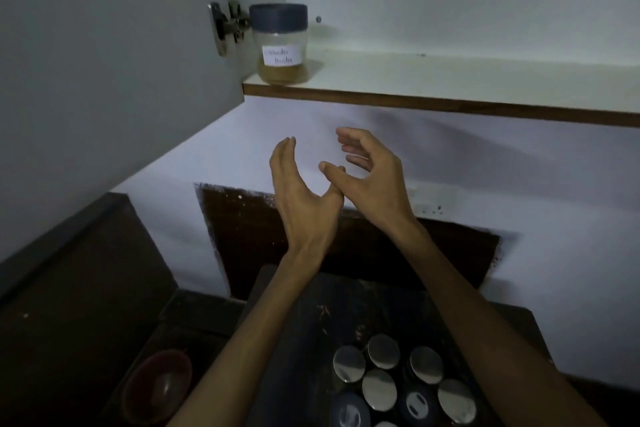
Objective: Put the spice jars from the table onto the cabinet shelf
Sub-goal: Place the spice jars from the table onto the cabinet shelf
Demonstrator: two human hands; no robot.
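Already 1 labelled spice jar [279,45] stands on the cabinet shelf [450,87], far left. Other jars [391,381] cluster on the dark bench [311,322]. Left hand [304,198] and right hand [374,180] hover between, both empty, fingers spread.

I can't read the blurred handwriting on the label [281,56] of the shelf jar [279,44]. The cluster of lidded jars [398,381] on the dark table [311,322] is cut off by the bottom edge, and my right forearm [485,305] covers part of it. The reddish bowl [157,386] is too dim to see inside
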